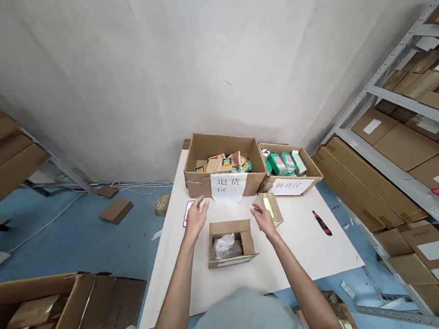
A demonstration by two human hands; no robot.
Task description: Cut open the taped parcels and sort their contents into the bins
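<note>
One shirt (246, 321); two hands (196, 216) (263, 218) near one opened carton (247, 243); two labelled boxes (201, 188) (312, 169).

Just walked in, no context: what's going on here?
A person faces a white table, with a small open carton in front of them, white plastic inside. The left grip is by a phone, the right grip by another small box; both look loosely open, neither visibly holding anything. Behind, a large box contains jumbled packages, and the box to its right contains green-and-white packs.
</note>
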